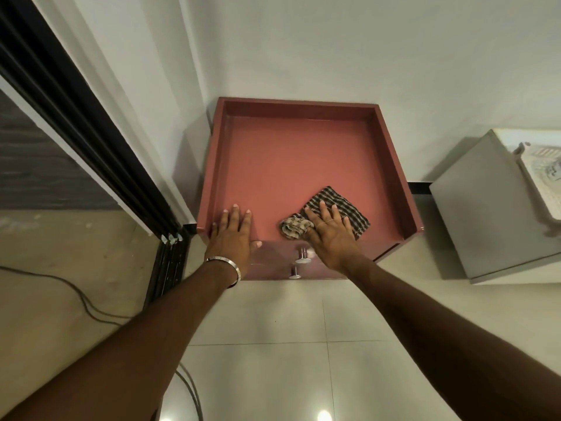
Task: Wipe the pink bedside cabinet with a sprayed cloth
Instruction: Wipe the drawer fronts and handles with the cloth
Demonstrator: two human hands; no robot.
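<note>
One pink bedside cabinet [291,165] stands below me in the corner of the room, its recessed top walled by a raised rim on the left, back and right. One checked cloth [337,212] lies on that top near the front right, partly bunched at its left end. My right hand [332,235] presses flat on the cloth, fingers [322,209] straight and spread, not curled round it. My left hand [233,235] rests flat on the bare top at the front left corner, fingers released and splayed, holding nothing; one metal bangle [226,262] circles that wrist. On the cabinet's front I count two round metal knobs [302,256], one above the other. The cabinet backs onto a white wall [334,47]. To its left runs a dark sliding-door frame [76,117]; to its right, well apart, sits one grey box-like unit [485,214] with a white basket [543,174] on it. The floor [273,344] is pale glossy tile, and one dark cable [76,293] trails across it at the left.
</note>
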